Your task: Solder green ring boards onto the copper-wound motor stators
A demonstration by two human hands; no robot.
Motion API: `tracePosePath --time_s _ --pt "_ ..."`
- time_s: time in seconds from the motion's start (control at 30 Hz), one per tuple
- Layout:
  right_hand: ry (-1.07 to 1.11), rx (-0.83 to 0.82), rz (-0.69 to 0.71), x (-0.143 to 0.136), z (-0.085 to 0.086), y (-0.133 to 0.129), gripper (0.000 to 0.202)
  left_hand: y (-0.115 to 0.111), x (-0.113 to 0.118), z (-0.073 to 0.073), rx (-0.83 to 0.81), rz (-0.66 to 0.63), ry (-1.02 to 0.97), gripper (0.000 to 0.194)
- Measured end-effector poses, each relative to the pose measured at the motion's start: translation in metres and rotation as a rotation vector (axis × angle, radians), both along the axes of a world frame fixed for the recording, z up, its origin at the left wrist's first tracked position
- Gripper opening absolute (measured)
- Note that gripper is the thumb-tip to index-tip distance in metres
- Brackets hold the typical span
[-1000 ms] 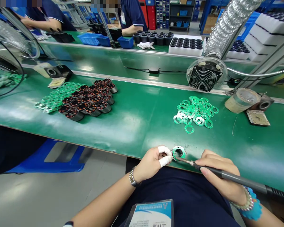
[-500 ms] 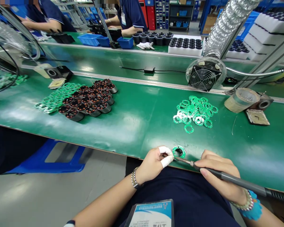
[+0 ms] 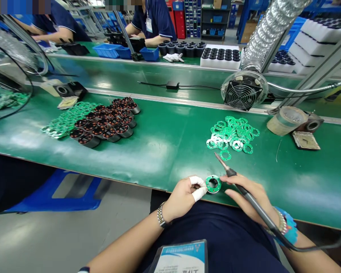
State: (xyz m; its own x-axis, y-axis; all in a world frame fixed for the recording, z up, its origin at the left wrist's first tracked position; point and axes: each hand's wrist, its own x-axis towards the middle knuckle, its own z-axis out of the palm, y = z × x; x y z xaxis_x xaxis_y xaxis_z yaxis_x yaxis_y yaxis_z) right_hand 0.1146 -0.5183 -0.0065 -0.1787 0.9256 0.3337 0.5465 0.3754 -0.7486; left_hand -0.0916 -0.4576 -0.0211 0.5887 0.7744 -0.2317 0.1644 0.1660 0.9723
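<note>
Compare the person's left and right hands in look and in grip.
The left hand has white covers on thumb and finger; the right hand shows bare fingertips.
The left wears a metal watch; the right, a beaded bracelet and blue band.
The left pinches at the green ring's edge; the right holds a soldering iron.
Both are close to the green ring.

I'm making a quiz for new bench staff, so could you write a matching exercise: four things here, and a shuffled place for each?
Things
1. Green ring-shaped board
2. Soldering iron
3. Fan
4. Blue stool

Places
A. At the lower end of a silvery hose
B. At the fingertips of the left hand
C. Below the near edge of the bench
D. In the right hand

Right pairs: 1-B, 2-D, 3-A, 4-C
</note>
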Motion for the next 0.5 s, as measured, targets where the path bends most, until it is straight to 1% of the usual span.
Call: tracePosePath --time_s 0.07,0.13,0.27,0.37,0.43,0.5 --pt "-0.029 -0.043 0.033 -0.006 -0.005 0.006 0.04 0.0 0.0 0.0 0.003 0.001 -0.004 0.011" --pt "-0.04 -0.073 0.032 -0.011 -0.008 0.011 0.045 -0.001 0.0 0.0 0.003 0.001 -0.005 0.012" --pt "-0.04 -0.085 0.008 -0.016 -0.013 0.013 0.039 -0.002 -0.003 -0.005 0.003 -0.006 0.013 0.01" --pt "-0.021 -0.086 0.017 -0.016 -0.015 0.014 0.038 -0.005 -0.006 -0.009 0.019 -0.01 -0.009 0.008" --pt "-0.014 -0.086 0.03 -0.017 -0.017 0.014 0.037 -0.008 -0.009 -0.012 0.071 -0.011 -0.021 0.01" --pt "-0.018 -0.068 0.036 -0.019 -0.017 0.015 0.036 -0.011 -0.011 -0.014 0.181 0.008 0.022 0.01"
